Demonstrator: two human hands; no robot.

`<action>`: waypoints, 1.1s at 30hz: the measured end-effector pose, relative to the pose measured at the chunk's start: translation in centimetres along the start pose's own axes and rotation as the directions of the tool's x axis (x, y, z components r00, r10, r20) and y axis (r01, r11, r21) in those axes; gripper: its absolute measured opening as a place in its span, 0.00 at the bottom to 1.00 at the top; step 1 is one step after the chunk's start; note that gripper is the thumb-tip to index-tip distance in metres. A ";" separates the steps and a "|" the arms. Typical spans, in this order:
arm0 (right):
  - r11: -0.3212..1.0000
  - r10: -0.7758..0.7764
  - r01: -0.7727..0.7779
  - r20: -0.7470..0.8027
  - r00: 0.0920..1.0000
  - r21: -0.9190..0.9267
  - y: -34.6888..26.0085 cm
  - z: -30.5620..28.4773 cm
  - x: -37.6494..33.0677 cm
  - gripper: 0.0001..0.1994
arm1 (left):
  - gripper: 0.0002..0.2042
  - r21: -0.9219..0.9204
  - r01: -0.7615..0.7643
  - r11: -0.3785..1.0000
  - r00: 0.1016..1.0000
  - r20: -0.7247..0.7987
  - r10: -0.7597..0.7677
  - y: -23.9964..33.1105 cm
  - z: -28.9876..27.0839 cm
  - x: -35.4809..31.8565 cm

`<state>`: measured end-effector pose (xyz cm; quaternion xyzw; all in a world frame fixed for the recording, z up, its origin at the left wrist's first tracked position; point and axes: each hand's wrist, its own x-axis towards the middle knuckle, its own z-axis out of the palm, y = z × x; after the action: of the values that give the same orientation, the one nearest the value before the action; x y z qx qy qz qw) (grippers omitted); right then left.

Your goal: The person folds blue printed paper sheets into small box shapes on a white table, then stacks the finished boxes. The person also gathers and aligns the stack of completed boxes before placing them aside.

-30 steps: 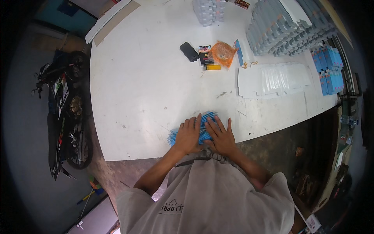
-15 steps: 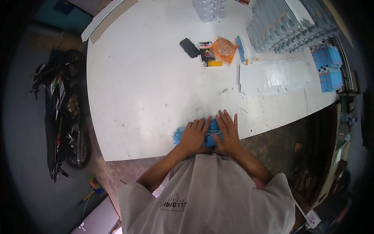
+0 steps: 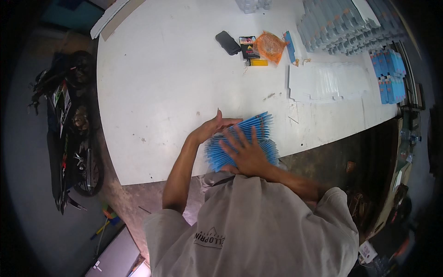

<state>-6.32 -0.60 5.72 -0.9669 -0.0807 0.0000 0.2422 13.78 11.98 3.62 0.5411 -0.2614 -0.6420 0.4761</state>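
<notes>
A fanned row of thin blue card pieces (image 3: pixel 264 131) lies at the near edge of the white table, close to my body. They overlap like flat-folded cartons, though their exact kind is hard to tell. My left hand (image 3: pixel 213 128) is at the far left side of the row, thumb raised and fingers stretched along its far edge. Over the middle of the row my right hand (image 3: pixel 249 156) lies palm down, fingers spread and slightly blurred. It covers part of the pieces.
Farther back on the white table (image 3: pixel 152 83) are a black phone-like object (image 3: pixel 228 43), a dark pack (image 3: pixel 249 47), a yellow lighter (image 3: pixel 258 63) and an orange packet (image 3: pixel 270 47). At right lie white flat sheets (image 3: pixel 323 83), stacked grey-blue cartons (image 3: pixel 332 27) and blue boxes (image 3: pixel 390 87). A motorbike (image 3: pixel 69 134) stands left.
The blue pieces have spread into a wider fan. My left hand has moved up and left to their far edge; my right hand has shifted left and down across them.
</notes>
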 end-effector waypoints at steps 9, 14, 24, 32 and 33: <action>0.991 0.015 -0.029 0.105 0.994 0.134 0.2 -1.5 2.0 0.36 | 0.43 -0.022 -0.238 0.971 0.965 -0.117 0.233 -2.0 0.1 1.3; 0.753 0.470 -0.242 -0.242 0.849 0.611 9.1 -7.1 -0.2 0.36 | 0.34 0.071 -0.198 0.978 0.966 -0.155 0.206 -1.4 1.2 0.1; 0.271 0.340 -0.140 0.042 0.939 0.952 11.7 -1.5 -2.2 0.43 | 0.34 0.558 -0.346 0.754 0.812 -0.225 0.539 -3.2 0.4 -3.8; 0.645 0.472 -0.114 -0.276 0.837 0.756 8.7 -0.6 1.5 0.42 | 0.22 0.393 -0.152 0.907 0.822 -0.460 0.337 -2.6 2.2 -0.4; 0.585 0.490 -0.129 -0.222 0.843 0.801 8.8 -0.7 1.8 0.43 | 0.22 0.426 -0.190 0.885 0.765 -0.501 0.405 -2.6 2.1 0.3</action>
<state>-3.17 -8.28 2.28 -0.7481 0.1558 -0.1309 0.6316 11.00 12.36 1.83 0.7359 -0.2985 -0.3051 0.5257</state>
